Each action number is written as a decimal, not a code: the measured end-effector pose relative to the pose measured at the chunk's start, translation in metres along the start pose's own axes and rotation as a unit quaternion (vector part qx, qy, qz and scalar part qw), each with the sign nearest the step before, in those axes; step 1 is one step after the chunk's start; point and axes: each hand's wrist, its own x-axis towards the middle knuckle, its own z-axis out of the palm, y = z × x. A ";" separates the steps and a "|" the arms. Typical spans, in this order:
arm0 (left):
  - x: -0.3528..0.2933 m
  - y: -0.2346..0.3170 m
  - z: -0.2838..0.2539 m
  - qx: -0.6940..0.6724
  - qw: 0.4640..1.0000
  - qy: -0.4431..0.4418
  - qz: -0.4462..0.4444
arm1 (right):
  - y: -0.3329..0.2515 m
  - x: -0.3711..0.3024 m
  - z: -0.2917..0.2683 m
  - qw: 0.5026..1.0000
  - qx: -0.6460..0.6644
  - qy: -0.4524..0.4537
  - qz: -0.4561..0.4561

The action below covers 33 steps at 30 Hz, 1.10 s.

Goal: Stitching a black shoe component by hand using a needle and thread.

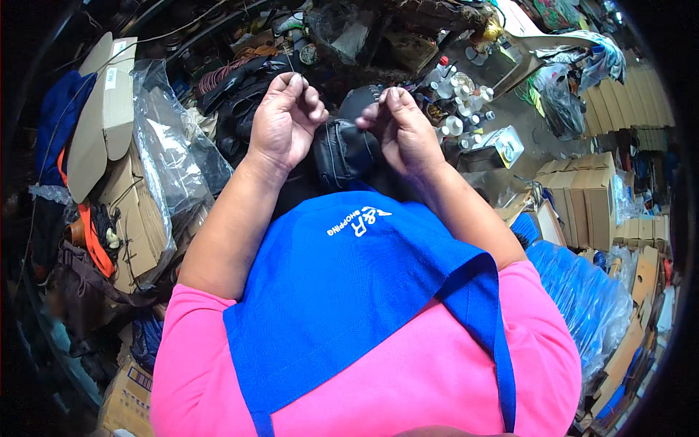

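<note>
Both of my hands are raised in front of my blue apron [342,269], thumbs pressed to the fingers. My left hand [285,120] is closed in a pinch, and a thin thread-like strand [288,63] sticks up from its fingertips. My right hand [403,131] is pinched too; whatever it may hold is too fine to make out. Between and below the hands lies a black leather piece [341,151] with a light stitched seam, perhaps a shoe. Just behind it, beside my right fingertips, is a dark grey piece [358,100] with stitches along its edge.
Several small bottles [460,95] stand on the floor to the far right. Cardboard boxes [579,193] and a blue plastic-wrapped bundle [575,291] line the right side. On the left are clear plastic sheeting [175,138], cardboard [109,124] and dark bags [91,273].
</note>
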 end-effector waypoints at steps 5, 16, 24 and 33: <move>0.004 -0.001 -0.007 0.036 0.999 -0.007 0.001 | 0.005 0.012 -0.014 1.000 0.023 -0.003 0.019; -0.001 0.024 -0.019 0.273 0.957 -0.061 0.077 | -0.002 0.021 -0.030 0.994 -0.020 -0.021 0.105; -0.017 0.059 0.004 0.773 0.574 -0.168 0.211 | -0.004 0.023 -0.030 0.992 -0.018 0.002 0.124; -0.011 0.053 -0.003 0.788 0.513 -0.199 0.274 | -0.005 0.023 -0.028 0.992 -0.031 0.010 0.121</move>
